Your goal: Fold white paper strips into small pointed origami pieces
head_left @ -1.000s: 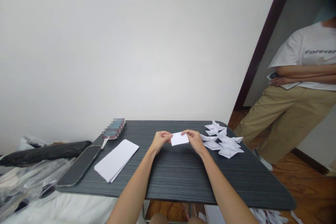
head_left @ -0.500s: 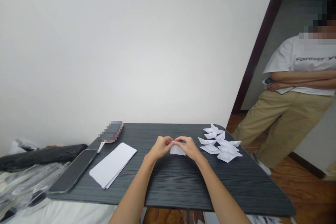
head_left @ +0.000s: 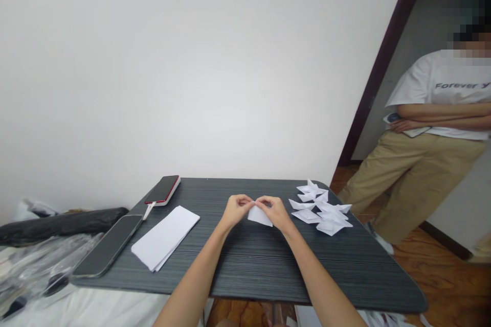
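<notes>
A small folded piece of white paper (head_left: 260,216) is held over the middle of the dark table (head_left: 253,271). My left hand (head_left: 238,210) pinches its upper edge from the left, thumb and fingers closed. From the right, my right hand (head_left: 273,210) pinches the same edge, the two thumbs almost meeting. The paper's lower part hangs free below the fingers; its top is partly hidden by them. Right of my hands lie several folded paper boats (head_left: 322,209) in a loose group. To the left is a stack of white paper sheets (head_left: 165,238).
A phone (head_left: 108,246) lies at the table's left edge. Behind it sits a dark device with a red rim (head_left: 163,190) and a white cable (head_left: 149,210). A person (head_left: 433,112) with folded arms stands beyond the right edge. The white wall (head_left: 230,71) rises behind the table.
The paper between my hands has tilted, its lower edge now slanting down to the right. My fingertips have drawn closer together at its top edge. The view has shifted slightly.
</notes>
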### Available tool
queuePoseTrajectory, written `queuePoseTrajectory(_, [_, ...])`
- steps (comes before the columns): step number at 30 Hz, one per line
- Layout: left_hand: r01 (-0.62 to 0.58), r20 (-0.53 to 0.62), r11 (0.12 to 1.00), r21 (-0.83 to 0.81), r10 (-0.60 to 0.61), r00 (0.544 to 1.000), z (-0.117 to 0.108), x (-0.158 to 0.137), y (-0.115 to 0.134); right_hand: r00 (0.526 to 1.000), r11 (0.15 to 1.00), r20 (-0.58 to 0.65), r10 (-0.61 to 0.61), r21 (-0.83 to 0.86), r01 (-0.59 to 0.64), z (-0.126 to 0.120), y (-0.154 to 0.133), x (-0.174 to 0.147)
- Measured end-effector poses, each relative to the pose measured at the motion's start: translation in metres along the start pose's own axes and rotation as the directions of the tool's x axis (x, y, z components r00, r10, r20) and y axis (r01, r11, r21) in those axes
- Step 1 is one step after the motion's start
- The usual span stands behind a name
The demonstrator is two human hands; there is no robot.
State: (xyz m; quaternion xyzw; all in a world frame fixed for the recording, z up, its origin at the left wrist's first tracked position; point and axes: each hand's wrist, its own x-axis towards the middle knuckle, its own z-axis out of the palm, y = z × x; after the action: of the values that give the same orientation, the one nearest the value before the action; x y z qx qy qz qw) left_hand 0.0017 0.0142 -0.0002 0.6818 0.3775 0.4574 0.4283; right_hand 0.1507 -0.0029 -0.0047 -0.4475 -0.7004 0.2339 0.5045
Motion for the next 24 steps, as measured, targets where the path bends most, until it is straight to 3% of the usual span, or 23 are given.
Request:
queuePoseTrajectory(6, [0.123, 0.004, 0.977, -0.173, -0.124, 0.992, 0.005, 0.003, -0.002, 1.0, 1.0, -0.006, -0.01, 0.001, 0.01, -0.002, 0.001, 0.001])
queuePoseTrajectory(24, [0.067, -0.142, 0.985, -0.161, -0.091, 0.986, 0.014, 0.004, -0.004, 1.0, 1.0, -0.03, 0.007, 0.018, -0.007, 0.005, 0.008, 0.003])
